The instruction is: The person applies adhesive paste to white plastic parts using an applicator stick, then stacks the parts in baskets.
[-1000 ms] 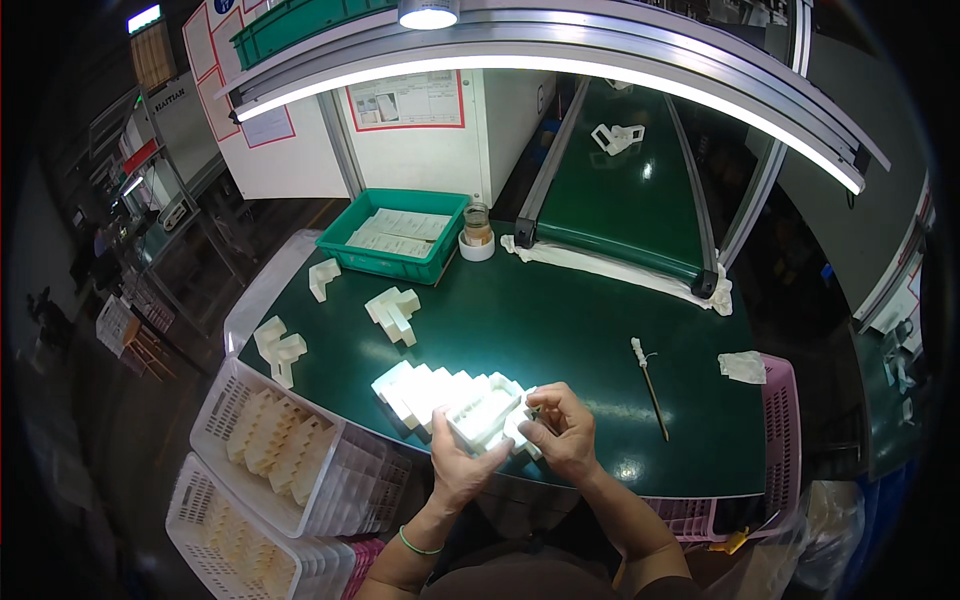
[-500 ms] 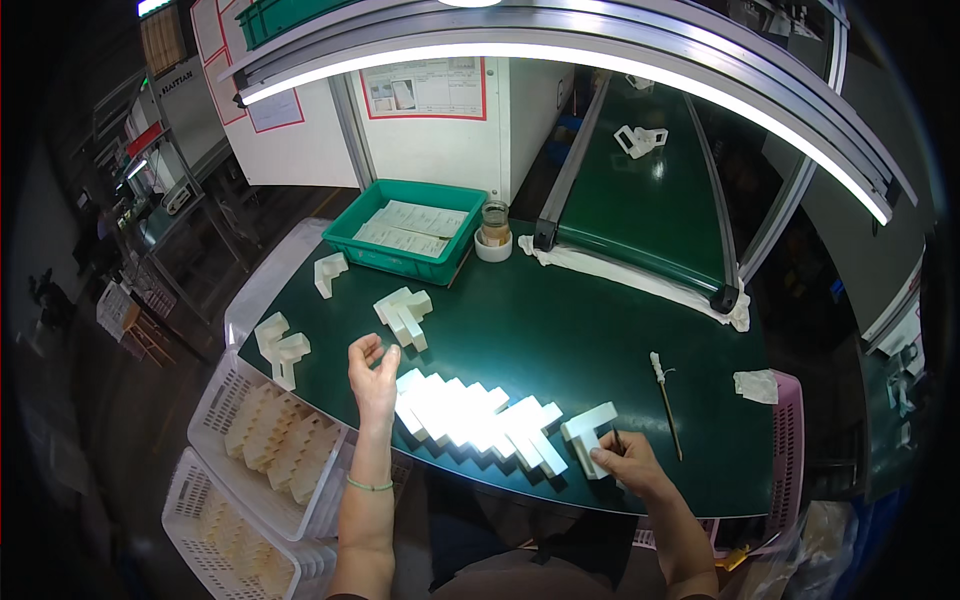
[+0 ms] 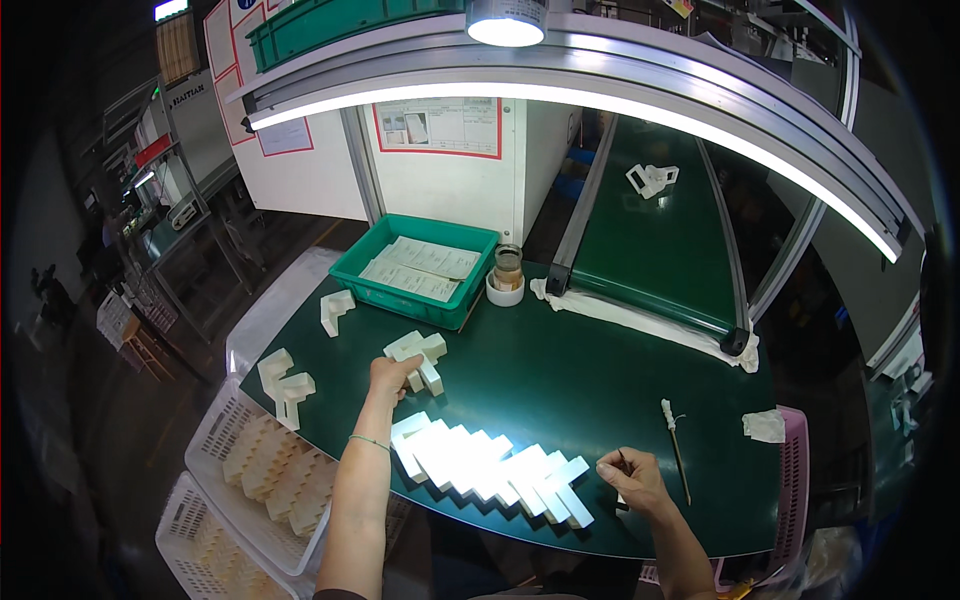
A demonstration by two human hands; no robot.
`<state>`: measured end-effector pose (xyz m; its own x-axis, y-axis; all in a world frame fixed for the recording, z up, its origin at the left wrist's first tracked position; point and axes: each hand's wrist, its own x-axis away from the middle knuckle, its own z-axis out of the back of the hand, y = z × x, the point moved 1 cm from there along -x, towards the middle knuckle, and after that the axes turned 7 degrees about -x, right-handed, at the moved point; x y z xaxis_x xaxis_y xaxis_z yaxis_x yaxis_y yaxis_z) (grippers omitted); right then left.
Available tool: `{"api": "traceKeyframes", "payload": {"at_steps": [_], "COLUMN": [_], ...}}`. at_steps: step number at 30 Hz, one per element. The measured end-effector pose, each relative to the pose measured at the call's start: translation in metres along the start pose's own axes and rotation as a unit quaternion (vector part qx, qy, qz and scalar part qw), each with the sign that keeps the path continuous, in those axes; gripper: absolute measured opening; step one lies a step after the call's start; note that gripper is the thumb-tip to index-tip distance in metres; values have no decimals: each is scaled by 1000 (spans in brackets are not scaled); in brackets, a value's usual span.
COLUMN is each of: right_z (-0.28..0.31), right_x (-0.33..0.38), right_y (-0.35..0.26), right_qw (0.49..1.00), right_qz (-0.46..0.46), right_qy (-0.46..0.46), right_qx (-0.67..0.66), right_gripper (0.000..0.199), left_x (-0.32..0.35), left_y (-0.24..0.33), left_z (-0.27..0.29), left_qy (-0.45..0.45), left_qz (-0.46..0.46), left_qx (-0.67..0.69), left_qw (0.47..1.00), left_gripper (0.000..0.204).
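Observation:
My left hand (image 3: 392,376) is closed on the near edge of a small cluster of white angled plastic pieces (image 3: 430,348), its fingertips partly hidden against them. Nearer me, a slanting row of similar white pieces (image 3: 460,458) lies overlapped on the green table, washed out by glare. Just right of the row's end piece (image 3: 572,490), and apart from it, is my right hand (image 3: 637,482). Its fingers are curled around a thin dark tool (image 3: 623,461), whose kind I cannot make out.
Loose white pieces (image 3: 286,388) lie at the table's left. Behind stand a green bin of paper sheets (image 3: 350,283) and a glass jar in a white holder (image 3: 506,292). A cloth-tipped stick (image 3: 678,455) lies right; a conveyor (image 3: 640,265) ends at the back. Crates (image 3: 215,435) stand lower left.
My left hand has reached forward from open air onto the white cluster. The piece that my right hand held now lies at the row's right end, released. The view has tilted up.

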<state>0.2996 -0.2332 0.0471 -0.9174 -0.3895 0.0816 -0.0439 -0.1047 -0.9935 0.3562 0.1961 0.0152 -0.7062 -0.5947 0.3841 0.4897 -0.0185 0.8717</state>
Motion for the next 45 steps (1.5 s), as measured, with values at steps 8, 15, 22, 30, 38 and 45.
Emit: {"api": "traceKeyframes", "payload": {"at_steps": [8, 15, 22, 30, 38, 45], "right_z": [-24, -50, -79, -97, -97, -92], "right_x": [-22, -37, -39, -7, 8, 15], "right_y": [-6, -48, -90, -97, -105, -106], "right_qw": [999, 992, 966, 949, 911, 908], "right_qz": [19, 124, 251, 308, 399, 404], "right_qy": [-28, 4, 17, 46, 107, 109], "right_qx": [-27, -16, -53, -48, -6, 30], "right_gripper": [16, 46, 35, 13, 10, 8], "left_x": [11, 95, 210, 248, 267, 270], "left_y": [18, 32, 0, -26, -31, -35], "left_z": [-13, -16, -36, -51, -55, -59], "left_qy": [-8, -49, -47, 206, 234, 280], "left_qz": [-29, -362, -467, -601, -585, -591], "left_qx": [107, 198, 225, -69, -154, -175], "left_qw": [994, 910, 854, 769, 761, 736], "left_gripper": [25, 29, 38, 31, 34, 32]}}
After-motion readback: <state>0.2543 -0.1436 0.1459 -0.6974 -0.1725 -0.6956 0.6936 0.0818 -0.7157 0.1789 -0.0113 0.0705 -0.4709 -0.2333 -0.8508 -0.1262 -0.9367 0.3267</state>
